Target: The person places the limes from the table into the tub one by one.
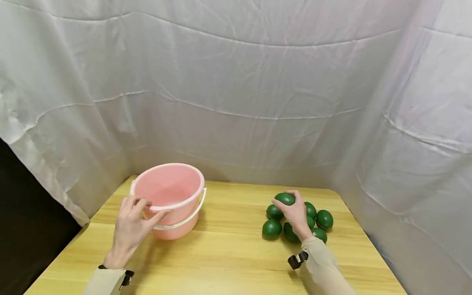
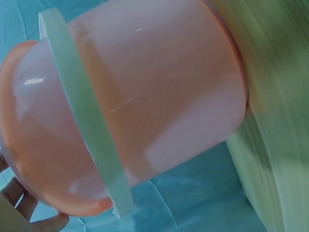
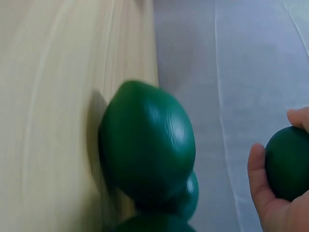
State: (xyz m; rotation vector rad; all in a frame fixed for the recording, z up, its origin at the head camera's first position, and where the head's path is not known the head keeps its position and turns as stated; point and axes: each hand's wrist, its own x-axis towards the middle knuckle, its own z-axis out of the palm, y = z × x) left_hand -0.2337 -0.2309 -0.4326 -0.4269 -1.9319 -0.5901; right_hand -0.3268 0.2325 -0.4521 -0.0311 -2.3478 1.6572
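A pink bucket (image 1: 173, 219) with a white handle (image 1: 184, 221) stands upright at the left of the table, its handle hanging down against the outside. My left hand (image 1: 129, 225) grips the bucket's near rim, fingers over the edge and thumb along the outside; in the left wrist view the fingers (image 2: 26, 205) show at the rim. At the right, my right hand (image 1: 295, 211) holds a dark green avocado (image 1: 285, 199) between thumb and fingers, above several others. The held avocado (image 3: 288, 162) is raised off the table in the right wrist view.
Several more avocados, such as one at the left (image 1: 271, 229) and one at the right (image 1: 325, 219), lie close together under and around my right hand. The wooden table (image 1: 228, 246) is bordered by a pale cloth curtain (image 1: 236, 135) behind and at the sides.
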